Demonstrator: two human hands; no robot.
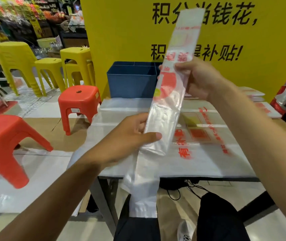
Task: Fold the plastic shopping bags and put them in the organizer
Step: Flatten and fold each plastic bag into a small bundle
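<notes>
Both hands hold a translucent plastic bag folded into a long strip [170, 94] above the table; left hand [130, 136] pinches its lower part; right hand [196, 79] grips higher up; blue plastic organizer [131, 80] stands behind.

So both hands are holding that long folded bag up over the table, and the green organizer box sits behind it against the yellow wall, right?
Almost. The organizer box is blue, not green; the head view shows it plainly. The rest stands: the left hand and right hand both grip the long folded bag above the table, and the box sits behind it against the yellow wall.
</notes>
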